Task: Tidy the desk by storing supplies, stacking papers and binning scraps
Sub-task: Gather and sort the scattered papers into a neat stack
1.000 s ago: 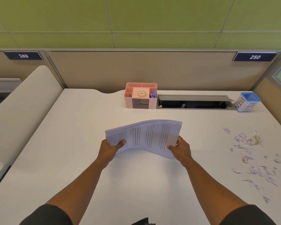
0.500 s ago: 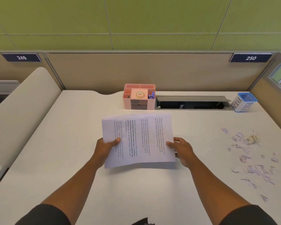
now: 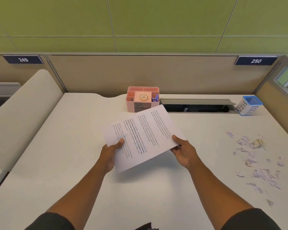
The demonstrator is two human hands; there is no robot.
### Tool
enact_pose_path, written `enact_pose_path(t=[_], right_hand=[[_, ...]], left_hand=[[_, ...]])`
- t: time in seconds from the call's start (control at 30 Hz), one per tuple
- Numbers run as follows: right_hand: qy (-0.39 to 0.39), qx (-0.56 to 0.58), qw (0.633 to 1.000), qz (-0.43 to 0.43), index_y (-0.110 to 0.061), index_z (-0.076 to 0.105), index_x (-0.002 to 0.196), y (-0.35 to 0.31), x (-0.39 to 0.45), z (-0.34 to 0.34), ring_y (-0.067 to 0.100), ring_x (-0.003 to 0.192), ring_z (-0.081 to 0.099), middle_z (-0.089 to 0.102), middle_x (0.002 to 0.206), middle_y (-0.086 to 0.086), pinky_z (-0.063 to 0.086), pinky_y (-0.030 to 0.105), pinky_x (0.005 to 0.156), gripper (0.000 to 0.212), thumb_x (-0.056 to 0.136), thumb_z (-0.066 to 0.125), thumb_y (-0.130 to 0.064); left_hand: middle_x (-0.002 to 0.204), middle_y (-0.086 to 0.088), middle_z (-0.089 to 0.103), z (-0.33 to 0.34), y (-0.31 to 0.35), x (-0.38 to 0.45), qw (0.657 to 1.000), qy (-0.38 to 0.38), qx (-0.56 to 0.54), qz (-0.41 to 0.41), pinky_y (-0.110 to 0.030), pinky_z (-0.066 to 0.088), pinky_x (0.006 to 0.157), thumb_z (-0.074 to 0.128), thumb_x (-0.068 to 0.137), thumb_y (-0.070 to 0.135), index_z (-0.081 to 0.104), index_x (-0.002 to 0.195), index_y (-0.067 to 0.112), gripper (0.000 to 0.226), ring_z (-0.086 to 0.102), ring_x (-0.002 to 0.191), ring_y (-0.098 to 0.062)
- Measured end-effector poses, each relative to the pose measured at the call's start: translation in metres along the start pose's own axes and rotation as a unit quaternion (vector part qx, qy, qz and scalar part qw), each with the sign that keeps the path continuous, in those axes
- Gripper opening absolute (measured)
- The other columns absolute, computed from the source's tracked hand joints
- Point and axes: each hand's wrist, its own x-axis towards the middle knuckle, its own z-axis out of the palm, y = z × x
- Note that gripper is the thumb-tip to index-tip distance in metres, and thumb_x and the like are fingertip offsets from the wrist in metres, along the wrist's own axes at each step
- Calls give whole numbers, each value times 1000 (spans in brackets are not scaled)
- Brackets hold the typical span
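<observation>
A: What is happening nearest the camera?

B: Two hands are holding one stack of white printed paper sheets (image 3: 144, 137) tilted above the pale counter (image 3: 60, 146). The left hand (image 3: 110, 154) is pinching its near edge, thumb on top; the right hand (image 3: 184, 151) is gripping the right edge.

A: Which step?

B: Stacking papers, seemingly. Next, the stack needs squaring and laying flat.

A: Farther off?

B: Many torn paper scraps (image 3: 256, 161) are lying right. Beyond are sitting one pink plastic organiser (image 3: 142, 99) and one blue-rimmed white bin (image 3: 248, 105).
</observation>
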Motion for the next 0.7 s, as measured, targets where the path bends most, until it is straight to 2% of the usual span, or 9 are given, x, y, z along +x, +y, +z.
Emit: enact_pose_path(t=[0.13,0.23,0.4,0.57,0.63,0.7], right_hand=[[-7,-65,998,-2,-17,61,120,9,-1,15,29,103,68,72,113,8,58,44,79,47,79,71,3],[-8,-111,994,-2,-17,62,117,15,-1,22,29,99,69,73,109,7,57,45,83,46,78,71,5],[-31,-165,986,-6,-18,63,113,21,-2,30,29,99,70,73,108,5,57,45,83,43,78,69,8],[-2,-230,972,-42,-16,61,111,11,2,30,26,97,69,70,113,5,59,41,76,40,80,70,7],[6,-261,964,-60,-19,61,107,4,4,28,26,99,68,69,115,6,58,42,81,38,79,70,5],[9,-290,954,-79,-15,63,108,-4,4,26,28,102,66,69,115,8,56,46,87,37,78,71,5]], left_hand=[[118,-10,73,20,-5,-1,1000,24,-10,-5,-52,56,91,75,84,16,67,124,12,41,70,109,-33],[119,-11,73,32,-7,-1,1000,23,-13,-5,-56,52,97,74,87,15,65,126,11,41,69,110,-34],[116,-9,74,46,-9,1,999,32,-20,-4,-53,54,95,76,86,16,66,124,12,39,71,106,-31],[116,-5,74,39,-9,6,998,69,-8,1,-44,56,93,79,84,13,65,124,13,43,71,106,-24],[119,-6,72,30,-5,10,995,100,-10,11,-44,55,95,79,83,11,63,127,11,47,68,109,-25],[115,-6,72,20,1,11,992,124,19,27,-38,58,84,80,82,11,62,124,13,46,69,102,-23]])
